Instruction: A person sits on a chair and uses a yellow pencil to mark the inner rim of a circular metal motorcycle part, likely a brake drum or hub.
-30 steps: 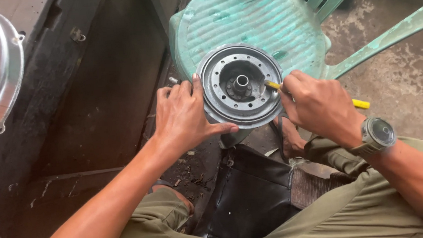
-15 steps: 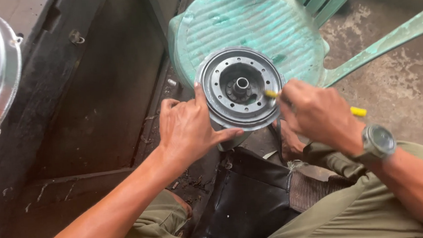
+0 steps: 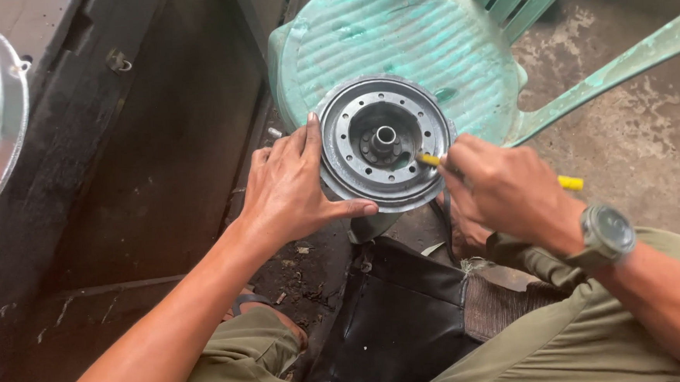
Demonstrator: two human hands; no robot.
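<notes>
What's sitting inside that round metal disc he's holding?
In the hollow of the round metal disc sits a short centre shaft, ringed by small holes. The yellow tool in the right hand pokes in. Whatever lies underneath is covered.

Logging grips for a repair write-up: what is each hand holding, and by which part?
Left hand grips the round grey metal disc by its left rim. Right hand holds a yellow-handled tool around its middle, tip at the disc's face.
</notes>
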